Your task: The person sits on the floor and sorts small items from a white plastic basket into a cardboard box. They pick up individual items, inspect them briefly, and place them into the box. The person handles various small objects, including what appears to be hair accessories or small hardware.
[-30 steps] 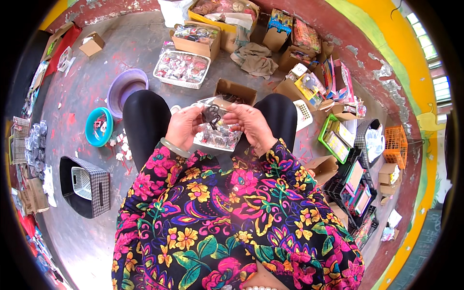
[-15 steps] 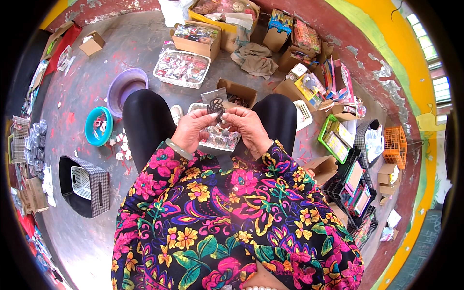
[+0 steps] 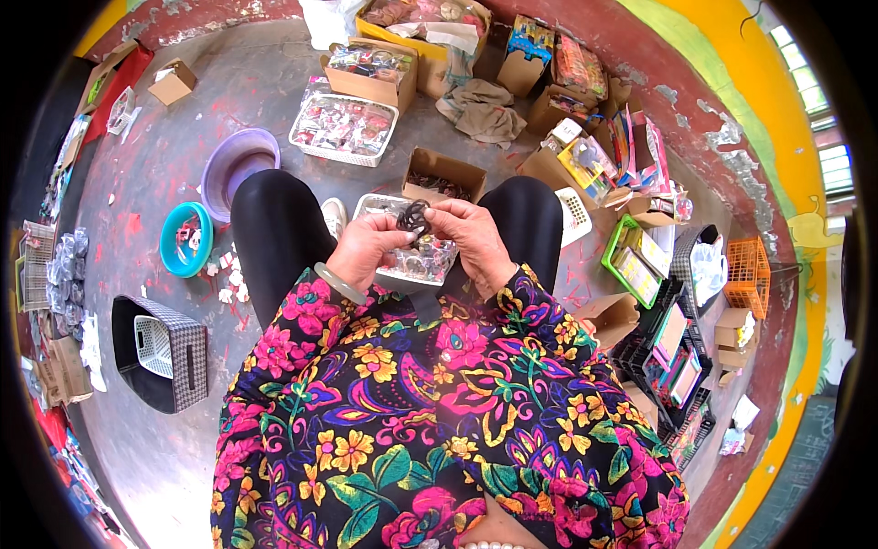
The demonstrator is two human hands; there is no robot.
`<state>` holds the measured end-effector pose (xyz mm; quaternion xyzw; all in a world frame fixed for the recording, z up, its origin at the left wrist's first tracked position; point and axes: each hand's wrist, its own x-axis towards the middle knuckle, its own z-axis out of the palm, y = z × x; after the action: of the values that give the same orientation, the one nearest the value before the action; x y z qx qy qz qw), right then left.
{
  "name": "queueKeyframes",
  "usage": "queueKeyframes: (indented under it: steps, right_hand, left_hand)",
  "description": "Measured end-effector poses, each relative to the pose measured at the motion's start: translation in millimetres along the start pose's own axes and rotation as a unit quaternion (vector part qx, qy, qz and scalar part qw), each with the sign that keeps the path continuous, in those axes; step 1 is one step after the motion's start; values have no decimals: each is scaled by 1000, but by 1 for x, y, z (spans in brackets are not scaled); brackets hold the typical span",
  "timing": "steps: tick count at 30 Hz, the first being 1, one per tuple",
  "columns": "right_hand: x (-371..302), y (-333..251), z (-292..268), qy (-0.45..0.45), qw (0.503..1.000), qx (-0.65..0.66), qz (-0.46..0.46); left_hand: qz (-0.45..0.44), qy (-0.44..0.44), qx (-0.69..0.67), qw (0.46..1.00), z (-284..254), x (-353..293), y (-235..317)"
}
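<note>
Between my knees I hold a small bunch of dark looped hair ties [image 3: 413,216] in both hands. The fingers of my left hand [image 3: 362,245] pinch the bunch from the left and below. From the upper right, the thumb and fingers of my right hand [image 3: 473,240] close on its edge. Under my hands sits a white basket [image 3: 368,199] with small clear-wrapped pieces in it. Just beyond, an open cardboard box [image 3: 457,171] contains more dark items. My hands partly hide the basket's contents.
Ahead stands a white basket [image 3: 346,157] of wrapped packets, with more packed boxes behind. A purple basin [image 3: 240,165] and a turquoise basin [image 3: 187,240] are to the left, near a checked bin [image 3: 187,352]. Several crates, including a green tray [image 3: 631,261], line the right.
My right hand has moved up slightly and now grips the bunch's upper right edge. The hair ties are more tightly gathered, and the clear film that stood above them no longer shows there.
</note>
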<state>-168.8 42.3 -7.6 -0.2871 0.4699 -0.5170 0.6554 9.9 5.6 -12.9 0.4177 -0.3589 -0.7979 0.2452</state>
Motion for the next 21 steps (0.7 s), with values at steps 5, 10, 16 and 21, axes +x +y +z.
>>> queueKeyframes:
  steps: [5, 10, 16, 21]
  right_hand:
    - [3, 5, -6, 13, 1000, 10, -7]
    - [5, 9, -8, 12, 1000, 12, -10]
    - [1, 2, 2, 5, 1000, -13, 28]
    - [5, 8, -5, -34, 998, -7, 54]
  left_hand:
    - [2, -3, 5, 1000, 6, -4, 5]
    - [3, 1, 1, 1000, 5, -2, 5]
    - [41, 9, -16, 999, -4, 3, -5]
    - [64, 11, 2, 998, -5, 6, -7]
